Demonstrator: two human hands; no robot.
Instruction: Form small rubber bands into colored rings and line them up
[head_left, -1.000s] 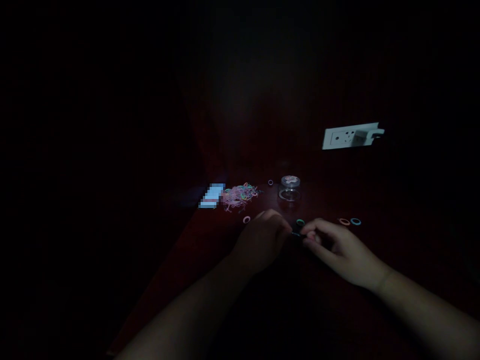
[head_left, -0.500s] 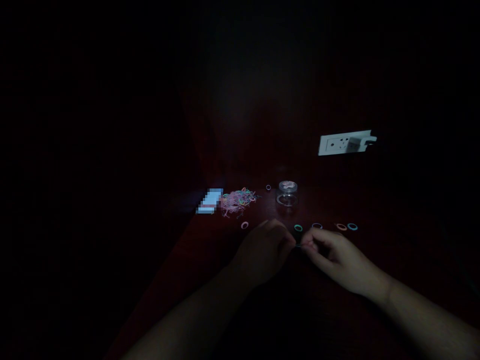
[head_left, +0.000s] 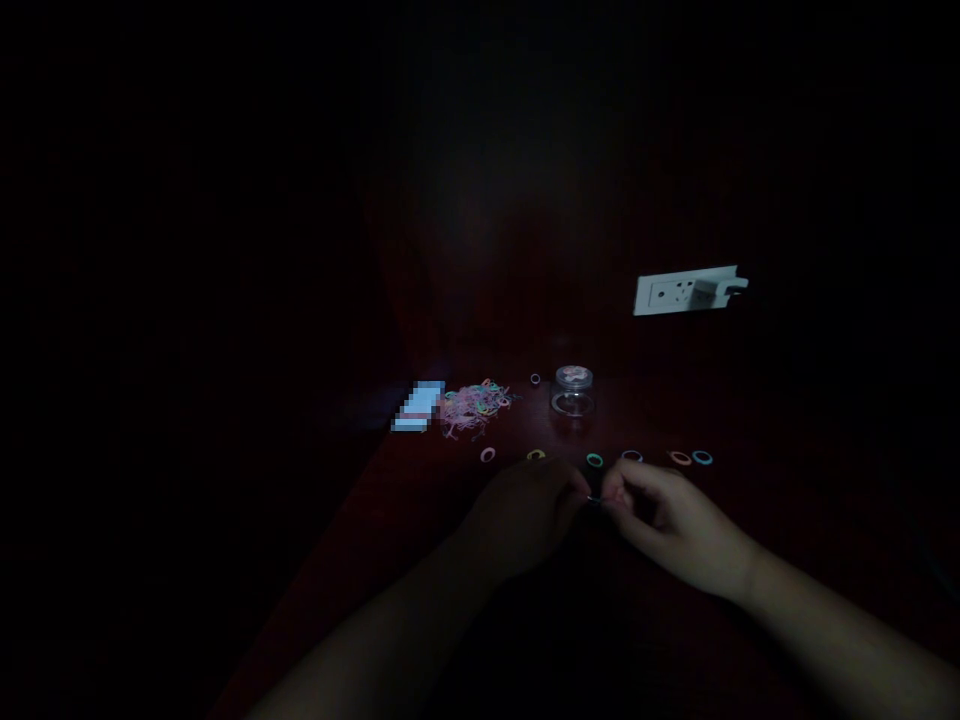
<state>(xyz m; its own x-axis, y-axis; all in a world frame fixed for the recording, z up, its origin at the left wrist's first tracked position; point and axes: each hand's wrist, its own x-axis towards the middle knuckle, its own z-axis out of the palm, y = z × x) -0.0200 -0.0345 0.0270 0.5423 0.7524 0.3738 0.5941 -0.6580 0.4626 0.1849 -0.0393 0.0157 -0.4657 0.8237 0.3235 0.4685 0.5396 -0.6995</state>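
Note:
My left hand point(head_left: 525, 510) and my right hand point(head_left: 671, 515) meet low over the table, thumb and fingers pinched. Between their fingertips shows a short bit of a thin hair tie point(head_left: 594, 499); most of it is hidden by the fingers and its colour is hard to tell in the dark. Just beyond the hands lies a row of hair ties: a pink one point(head_left: 488, 454), a yellow one point(head_left: 535, 455) partly behind my left hand, a green one point(head_left: 595, 460), a purplish one point(head_left: 632, 456) by my right fingers, an orange one point(head_left: 680, 458) and a blue one point(head_left: 702, 457).
A tangled pile of coloured hair ties point(head_left: 476, 408) lies beside a bright, pixelated phone-like panel point(head_left: 418, 406). A clear lidded jar point(head_left: 573, 392) stands at the back, with a small ring point(head_left: 535, 379) left of it. A socket plate point(head_left: 660, 292) with a plug is on the wall.
Both hands stay pinched together and have dropped slightly in view. The yellow hair tie, hidden before, now shows above my left hand. The whole scene has shifted a little downward.

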